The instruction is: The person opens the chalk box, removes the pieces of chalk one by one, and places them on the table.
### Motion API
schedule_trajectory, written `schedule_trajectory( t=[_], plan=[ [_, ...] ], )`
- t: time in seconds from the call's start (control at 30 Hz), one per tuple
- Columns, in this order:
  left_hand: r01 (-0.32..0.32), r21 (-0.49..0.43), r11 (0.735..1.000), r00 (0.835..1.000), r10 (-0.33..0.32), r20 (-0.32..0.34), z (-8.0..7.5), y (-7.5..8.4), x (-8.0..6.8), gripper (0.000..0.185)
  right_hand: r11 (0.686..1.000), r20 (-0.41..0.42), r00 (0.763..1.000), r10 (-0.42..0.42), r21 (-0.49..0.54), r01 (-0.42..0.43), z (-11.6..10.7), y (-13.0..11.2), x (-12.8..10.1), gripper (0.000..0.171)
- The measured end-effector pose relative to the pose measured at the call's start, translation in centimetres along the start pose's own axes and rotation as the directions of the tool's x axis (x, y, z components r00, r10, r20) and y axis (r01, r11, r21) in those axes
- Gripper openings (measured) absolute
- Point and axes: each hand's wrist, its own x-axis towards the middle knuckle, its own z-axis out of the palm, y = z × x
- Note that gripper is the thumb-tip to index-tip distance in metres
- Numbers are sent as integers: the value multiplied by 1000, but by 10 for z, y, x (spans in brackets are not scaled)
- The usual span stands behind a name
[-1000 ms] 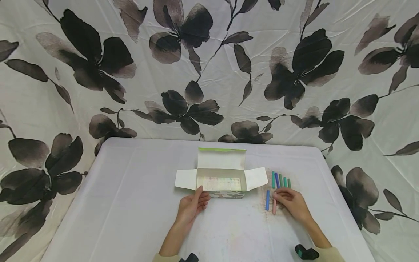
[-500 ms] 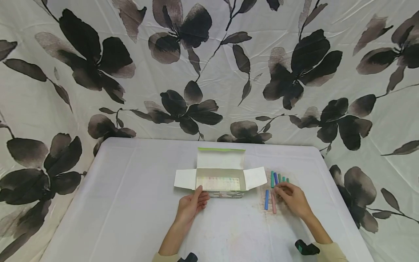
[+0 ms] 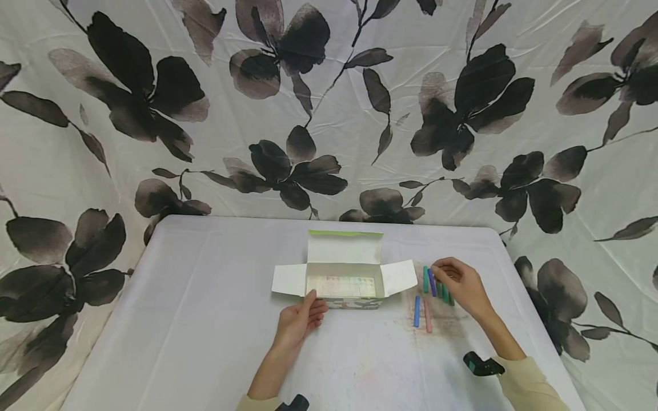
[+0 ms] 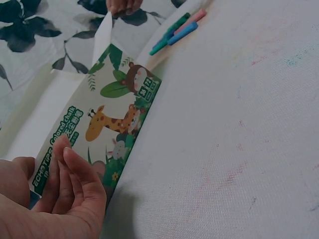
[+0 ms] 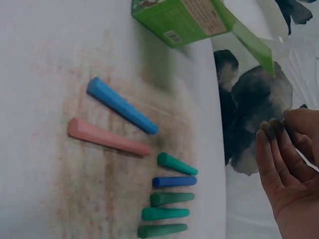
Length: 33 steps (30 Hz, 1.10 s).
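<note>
Showing only wristward: giraffe-printed box, probably.

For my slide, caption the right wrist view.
Seven chalk sticks lie on the stained white tablecloth beside a green box, right hand above.

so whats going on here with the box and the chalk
A person sits at a white table with an open chalk box in front of them. The left hand rests against the box's near side, fingers straight. The right hand hovers over a row of green and blue chalk sticks lying right of the box, holding nothing. A light blue stick and a pink stick lie a little nearer the person.
</note>
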Motion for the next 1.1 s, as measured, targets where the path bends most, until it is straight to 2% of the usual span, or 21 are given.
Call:
schedule_trajectory(
  t=[0.13,0.2,0.4,0.6,0.8,1.1],
  plan=[
    [-3,-6,1000,1000,3,-7,-1,0,0,58,999,9,999,-35,2,35,0,-27,9,17],
    [-3,-7,1000,1000,3,-10,-1,-1,0,58,999,22,999,-48,4,48,1,-32,13,17],
    [-2,-8,1000,1000,2,-9,-1,0,0,57,996,86,994,-69,58,65,13,-25,28,20],
    [-1,-16,1000,1000,1,1,0,0,-1,56,993,145,983,-114,36,109,29,-27,40,21],
    [-1,-27,1000,1000,1,10,1,1,-1,57,985,216,961,-170,40,165,48,-34,46,21],
    [5,-21,1000,1000,-4,11,1,1,-1,57,978,336,919,-205,91,185,79,-43,54,20]
  ],
)
